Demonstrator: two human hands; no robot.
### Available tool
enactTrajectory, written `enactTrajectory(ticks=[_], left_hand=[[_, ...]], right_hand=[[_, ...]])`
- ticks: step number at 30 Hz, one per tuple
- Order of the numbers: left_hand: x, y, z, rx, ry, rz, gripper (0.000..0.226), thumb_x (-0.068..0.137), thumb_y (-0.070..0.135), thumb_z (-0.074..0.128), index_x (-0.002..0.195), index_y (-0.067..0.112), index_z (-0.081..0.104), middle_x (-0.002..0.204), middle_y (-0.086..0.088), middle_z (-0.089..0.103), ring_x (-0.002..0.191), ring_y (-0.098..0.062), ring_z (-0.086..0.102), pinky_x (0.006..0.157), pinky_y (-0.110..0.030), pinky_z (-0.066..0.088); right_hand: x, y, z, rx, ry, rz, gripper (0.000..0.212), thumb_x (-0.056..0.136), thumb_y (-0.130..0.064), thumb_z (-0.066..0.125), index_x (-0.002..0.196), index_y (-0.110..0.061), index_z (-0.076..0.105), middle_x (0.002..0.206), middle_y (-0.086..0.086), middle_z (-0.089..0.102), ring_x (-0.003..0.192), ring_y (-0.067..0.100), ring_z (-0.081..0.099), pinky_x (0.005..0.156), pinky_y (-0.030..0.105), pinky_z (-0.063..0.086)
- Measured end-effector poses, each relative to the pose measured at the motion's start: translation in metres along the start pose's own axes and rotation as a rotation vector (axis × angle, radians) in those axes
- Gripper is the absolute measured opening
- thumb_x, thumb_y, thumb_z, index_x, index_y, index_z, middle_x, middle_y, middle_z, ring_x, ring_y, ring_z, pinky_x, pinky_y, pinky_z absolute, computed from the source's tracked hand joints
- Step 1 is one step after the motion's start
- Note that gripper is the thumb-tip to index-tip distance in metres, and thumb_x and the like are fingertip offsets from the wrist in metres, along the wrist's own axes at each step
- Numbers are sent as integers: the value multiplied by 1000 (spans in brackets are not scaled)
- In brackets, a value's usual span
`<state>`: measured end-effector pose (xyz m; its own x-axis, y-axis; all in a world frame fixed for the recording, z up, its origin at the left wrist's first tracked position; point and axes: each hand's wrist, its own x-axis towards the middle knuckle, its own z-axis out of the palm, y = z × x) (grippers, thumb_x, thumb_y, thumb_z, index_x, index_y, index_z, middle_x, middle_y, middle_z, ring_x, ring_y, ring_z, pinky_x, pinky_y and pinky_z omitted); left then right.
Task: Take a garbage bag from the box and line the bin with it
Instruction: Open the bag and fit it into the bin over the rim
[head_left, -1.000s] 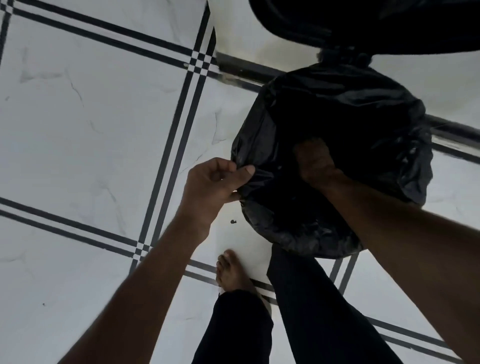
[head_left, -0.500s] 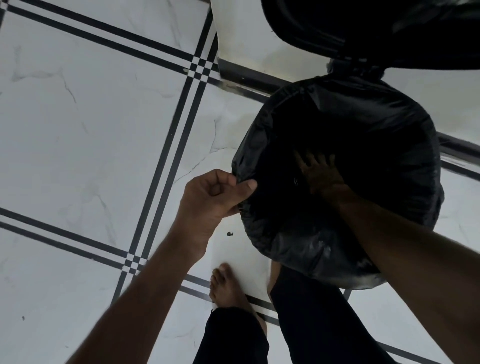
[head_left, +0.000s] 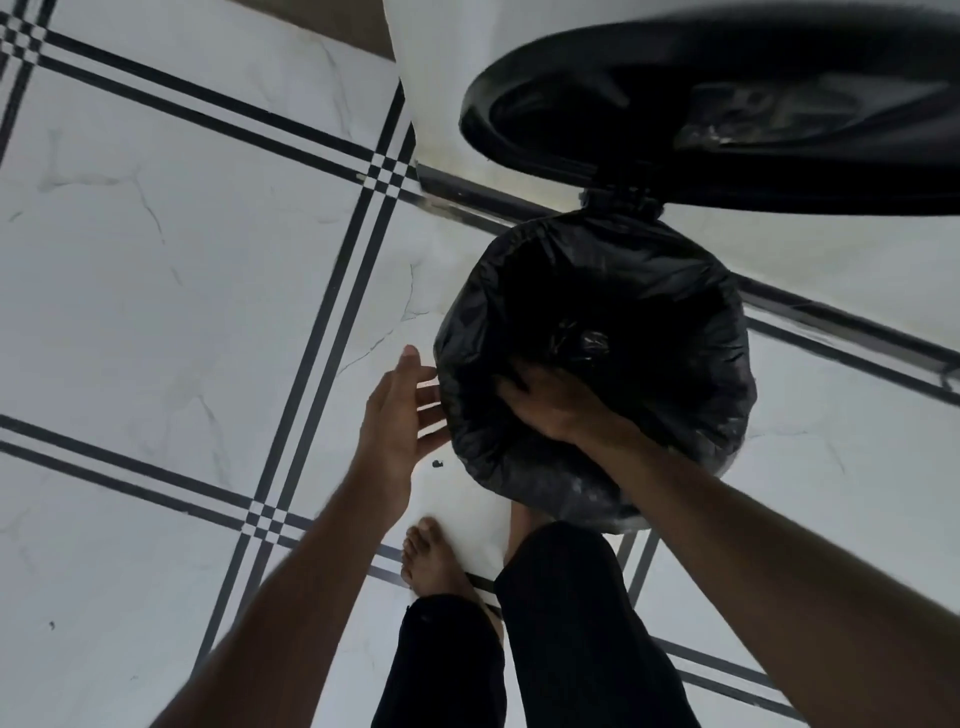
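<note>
A black garbage bag (head_left: 675, 291) is draped over the rim of the round bin and lines its inside, right of centre. The bin's black lid (head_left: 727, 114) stands raised above it at the top right. My left hand (head_left: 400, 421) is open with fingers spread, just left of the bag's outer side, its fingertips touching or nearly touching the plastic. My right hand (head_left: 550, 400) lies over the near rim with its fingers curled down into the bag, pressing the plastic there. The bin itself is hidden under the bag.
White marble floor tiles (head_left: 182, 260) with black stripe borders surround the bin. A white wall (head_left: 441, 78) rises behind the bin. My bare left foot (head_left: 431, 561) and black trouser legs (head_left: 561, 639) stand close in front of the bin.
My left hand let go of the bag's edge and opened. My right hand drew back from deep inside the bag to the near rim. The bag now sits spread around the rim.
</note>
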<state>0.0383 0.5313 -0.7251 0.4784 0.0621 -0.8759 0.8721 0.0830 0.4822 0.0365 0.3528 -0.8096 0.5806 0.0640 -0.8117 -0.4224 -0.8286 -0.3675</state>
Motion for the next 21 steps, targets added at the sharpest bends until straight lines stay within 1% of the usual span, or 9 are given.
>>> enactTrajectory(ticks=[2,3,7,9,11,14,17,19,21], left_hand=[[0,-1,1,-43,6,-29,53,99,57,38,116,13,62,105,-6,72,96,-20,70,79,-33,56],[-1,-2,1,-77,33,-45,52,99,56,37,114,13,62,104,-6,71,98,-21,69,81,-34,56],[-10,-8,0,-122,174,-102,49,100,52,38,108,10,63,109,-8,65,111,-24,64,85,-36,56],[-20,-11,3,-99,170,-169,55,99,56,36,116,10,61,119,-8,62,118,-25,59,94,-41,53],[-35,-14,9,-104,100,-251,63,98,61,33,126,10,57,124,-9,62,118,-25,59,99,-43,50],[-51,-18,19,-185,-2,-318,70,95,66,32,131,9,53,124,-11,62,113,-28,61,96,-42,50],[-54,-22,20,-244,23,-323,72,96,65,30,133,7,51,124,-13,63,116,-29,60,97,-42,49],[-54,-25,18,-263,35,-318,72,98,63,29,133,5,52,128,-13,62,119,-28,59,99,-41,47],[-54,-27,17,-269,8,-324,73,98,63,27,135,4,51,133,-14,60,121,-28,58,100,-41,46]], right_hand=[[1,-4,0,67,-11,68,52,99,-50,34,136,-18,53,141,14,53,131,33,48,110,42,37],[-4,-6,-2,113,51,80,49,100,-47,34,127,-14,58,131,16,59,123,35,53,104,42,41],[-53,-11,-20,260,548,-6,29,99,-27,41,102,-13,66,101,9,70,95,29,65,83,35,49],[-87,-3,-25,178,688,-89,25,95,-24,43,93,-18,68,86,1,70,81,19,64,76,34,53],[-119,11,-22,126,722,-135,23,92,-21,46,93,-16,68,86,0,68,84,18,62,78,36,52],[-160,31,-8,278,861,-69,18,89,-14,51,103,-13,63,100,1,62,100,21,55,89,34,45],[-180,36,-3,757,1013,282,23,91,-18,56,114,-18,52,111,-3,52,104,17,52,85,30,46],[-178,38,-6,1242,862,486,30,94,-26,54,124,-21,49,112,-3,56,100,12,58,78,23,48],[-172,44,-8,1533,693,530,34,94,-32,50,125,-18,53,107,0,65,97,15,64,79,28,53]])
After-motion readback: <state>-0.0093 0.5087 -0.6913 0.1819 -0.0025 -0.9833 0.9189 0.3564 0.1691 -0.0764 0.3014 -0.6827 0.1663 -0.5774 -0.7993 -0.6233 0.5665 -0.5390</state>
